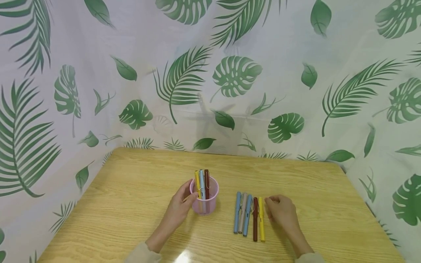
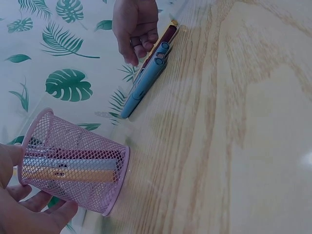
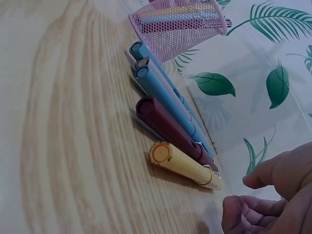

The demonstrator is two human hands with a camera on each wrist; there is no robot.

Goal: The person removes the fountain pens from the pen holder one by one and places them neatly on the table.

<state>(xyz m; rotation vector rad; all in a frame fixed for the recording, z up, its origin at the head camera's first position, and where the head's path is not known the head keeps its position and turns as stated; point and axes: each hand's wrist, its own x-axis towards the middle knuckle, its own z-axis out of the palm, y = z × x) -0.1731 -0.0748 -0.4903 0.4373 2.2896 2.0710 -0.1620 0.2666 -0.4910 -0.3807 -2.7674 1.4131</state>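
My left hand (image 1: 177, 208) holds a pink mesh pen cup (image 1: 212, 204) at its left side, thumb in front and fingers around the wall near the rim. Inside the upright cup stand a yellow pen (image 1: 197, 178), a light blue pen (image 1: 202, 180) and a dark red pen (image 1: 207, 179). To its right several capped pens lie side by side: two blue ones with a greyish pen (image 1: 243, 215) between them, then a dark red pen (image 1: 255, 223) and a yellow pen (image 1: 261, 223). Just right of that yellow pen, my right hand (image 1: 284, 212) is loosely curled and holds nothing.
Everything stands on a light wooden table (image 1: 138, 182). A white cloth (image 1: 138, 87) with green leaf prints hangs behind the table and along both sides. Light glares off the wood near the front.
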